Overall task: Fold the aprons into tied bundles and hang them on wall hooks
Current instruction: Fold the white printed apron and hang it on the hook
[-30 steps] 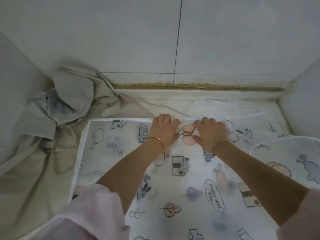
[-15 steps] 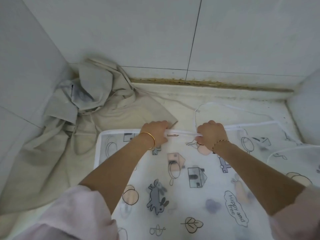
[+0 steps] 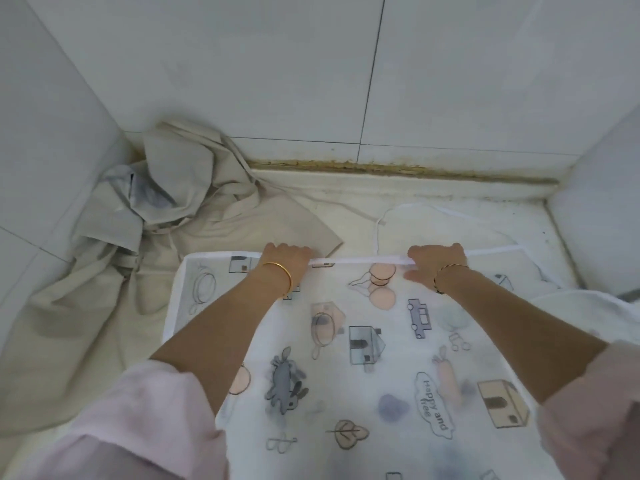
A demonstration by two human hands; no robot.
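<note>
Left hand (image 3: 284, 258) grips printed apron (image 3: 363, 358) far edge | right hand (image 3: 434, 263) grips same edge | beige cloth (image 3: 138, 244) far left

Both arms reach forward, forearms bare and nearly straight, angled slightly toward each other. The left hand (image 3: 285, 258) and the right hand (image 3: 434, 263) sit level and apart, palms down, knuckles up, wrists in line with the forearms. Their fingers curl over the far hem of the apron (image 3: 363, 341), gripping it.
</note>
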